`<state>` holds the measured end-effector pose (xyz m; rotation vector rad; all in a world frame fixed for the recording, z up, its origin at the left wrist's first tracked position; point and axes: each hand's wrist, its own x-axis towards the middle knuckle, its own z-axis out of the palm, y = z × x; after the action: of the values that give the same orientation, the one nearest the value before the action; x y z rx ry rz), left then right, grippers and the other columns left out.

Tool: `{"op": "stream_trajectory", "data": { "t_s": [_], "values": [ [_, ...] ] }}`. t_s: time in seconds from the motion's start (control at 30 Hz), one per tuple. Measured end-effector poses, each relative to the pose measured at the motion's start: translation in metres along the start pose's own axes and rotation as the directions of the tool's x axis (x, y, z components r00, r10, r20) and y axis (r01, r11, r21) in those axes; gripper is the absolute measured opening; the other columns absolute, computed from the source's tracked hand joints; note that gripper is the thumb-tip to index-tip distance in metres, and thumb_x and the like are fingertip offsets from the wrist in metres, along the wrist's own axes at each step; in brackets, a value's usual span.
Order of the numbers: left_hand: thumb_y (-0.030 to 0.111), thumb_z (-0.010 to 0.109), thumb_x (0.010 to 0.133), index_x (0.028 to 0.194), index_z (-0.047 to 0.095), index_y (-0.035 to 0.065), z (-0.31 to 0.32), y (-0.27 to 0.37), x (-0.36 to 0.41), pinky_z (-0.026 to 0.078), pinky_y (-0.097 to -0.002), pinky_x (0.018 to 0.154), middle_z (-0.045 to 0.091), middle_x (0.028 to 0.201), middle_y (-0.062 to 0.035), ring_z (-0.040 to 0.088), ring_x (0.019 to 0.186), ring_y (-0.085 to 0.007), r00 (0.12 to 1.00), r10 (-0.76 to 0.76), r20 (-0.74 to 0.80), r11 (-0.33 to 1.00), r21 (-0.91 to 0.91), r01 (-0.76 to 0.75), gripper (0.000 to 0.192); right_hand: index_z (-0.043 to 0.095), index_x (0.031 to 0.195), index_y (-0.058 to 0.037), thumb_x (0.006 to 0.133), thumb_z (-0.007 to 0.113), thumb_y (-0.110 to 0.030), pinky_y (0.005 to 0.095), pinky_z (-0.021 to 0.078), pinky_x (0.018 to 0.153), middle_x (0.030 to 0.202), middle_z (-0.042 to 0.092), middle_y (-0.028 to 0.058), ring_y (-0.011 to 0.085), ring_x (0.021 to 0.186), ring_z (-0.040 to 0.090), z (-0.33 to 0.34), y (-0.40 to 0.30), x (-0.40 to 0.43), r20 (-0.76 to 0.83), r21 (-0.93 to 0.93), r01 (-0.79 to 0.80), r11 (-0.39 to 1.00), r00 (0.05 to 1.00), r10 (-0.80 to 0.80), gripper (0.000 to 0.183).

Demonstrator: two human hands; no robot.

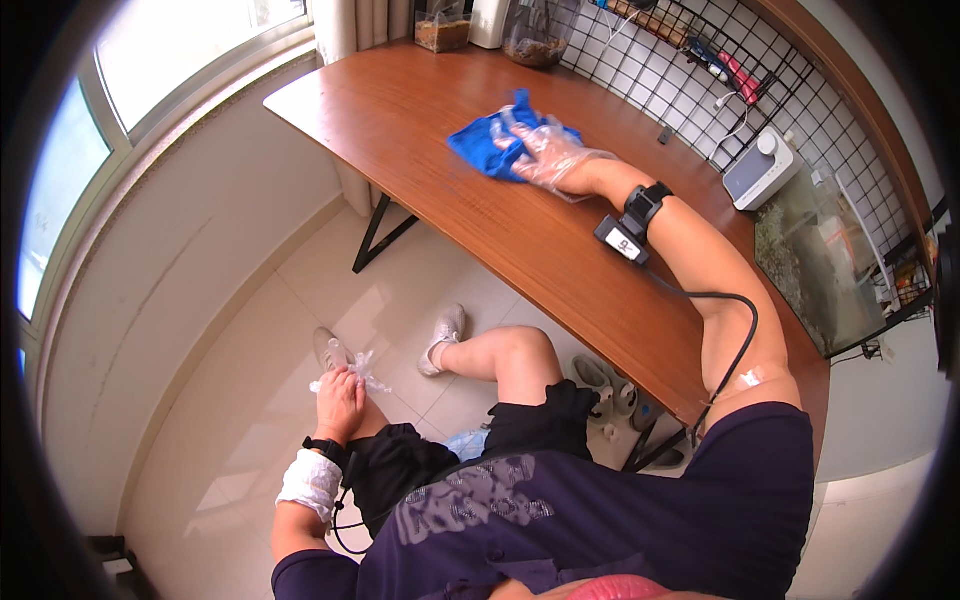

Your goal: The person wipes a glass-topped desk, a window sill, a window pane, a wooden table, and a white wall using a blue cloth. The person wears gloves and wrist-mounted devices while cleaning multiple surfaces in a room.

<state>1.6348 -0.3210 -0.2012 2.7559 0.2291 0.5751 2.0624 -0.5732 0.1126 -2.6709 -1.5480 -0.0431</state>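
My right hand [551, 154], in a clear plastic disposable glove, presses on a crumpled blue cloth [487, 148] lying on the brown wooden desk [420, 97]. Its fingers spread over the cloth, and part of it pokes out past them. A black strap with a small device [626, 232] sits on that wrist, its cable running up the arm. My left hand [341, 397] is bare and rests near my left knee, closed around a crumpled clear plastic glove [364, 371]. The left wrist carries a black strap and a white wrap.
A glass tank [821, 255] and a white-and-grey device [761, 169] stand at the desk's right. Clear containers [442, 34] stand at its far end, beside a black wire grid [637, 56] holding small items. Shoes [600, 375] lie under the desk; a window is at left.
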Motion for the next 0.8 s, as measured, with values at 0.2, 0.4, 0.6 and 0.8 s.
{"op": "stream_trajectory", "data": {
  "t_s": [0.2, 0.4, 0.6, 0.8],
  "values": [
    [0.014, 0.061, 0.091, 0.097, 0.069, 0.0005, 0.0, 0.017, -0.021, 0.046, -0.0436, 0.104, 0.071, 0.105, -0.0141, 0.06, 0.117, -0.0344, 0.998, -0.065, 0.021, 0.998, -0.007, 0.065, 0.017, 0.015, 0.163, -0.0131, 0.098, 0.044, -0.059, 0.0517, 0.0151, 0.125, 0.163, 0.029, 0.0215, 0.0475, 0.151, 0.02, -0.005, 0.082, -0.007, -0.004, -0.047, -0.294, 0.955, 0.956, 0.294, 0.085],
    [0.015, 0.062, 0.09, 0.098, 0.07, 0.0003, 0.012, 0.03, -0.027, 0.047, -0.043, 0.104, 0.072, 0.108, -0.0143, 0.06, 0.119, -0.0338, 0.993, -0.104, 0.054, 0.995, -0.006, 0.104, 0.018, 0.021, 0.161, -0.0064, 0.099, 0.043, -0.059, 0.0502, 0.0184, 0.124, 0.161, 0.033, 0.0212, 0.0416, 0.149, 0.03, -0.007, 0.148, -0.051, -0.092, -0.13, -0.485, 0.865, 0.874, 0.476, 0.084],
    [0.015, 0.062, 0.091, 0.097, 0.07, 0.0004, 0.013, 0.04, -0.033, 0.048, -0.0424, 0.101, 0.072, 0.106, -0.0139, 0.061, 0.116, -0.0331, 0.993, -0.104, 0.047, 0.995, -0.004, 0.105, 0.018, 0.042, 0.154, -0.0131, 0.098, 0.044, -0.059, 0.0473, 0.025, 0.122, 0.158, 0.041, 0.0168, 0.0406, 0.145, 0.037, -0.007, 0.203, -0.106, -0.095, -0.139, -0.671, 0.728, 0.741, 0.665, 0.072],
    [0.014, 0.063, 0.091, 0.095, 0.069, 0.0006, -0.002, 0.053, -0.036, 0.049, -0.0427, 0.099, 0.071, 0.103, -0.0138, 0.062, 0.113, -0.0329, 0.996, -0.085, -0.009, 0.996, -0.006, 0.085, 0.015, 0.026, 0.16, -0.0112, 0.098, 0.044, -0.059, 0.0563, 0.0211, 0.121, 0.161, 0.035, 0.0176, 0.0403, 0.148, 0.032, -0.002, 0.165, -0.091, -0.108, -0.161, -0.606, 0.779, 0.795, 0.597, 0.08]
  ]
}}
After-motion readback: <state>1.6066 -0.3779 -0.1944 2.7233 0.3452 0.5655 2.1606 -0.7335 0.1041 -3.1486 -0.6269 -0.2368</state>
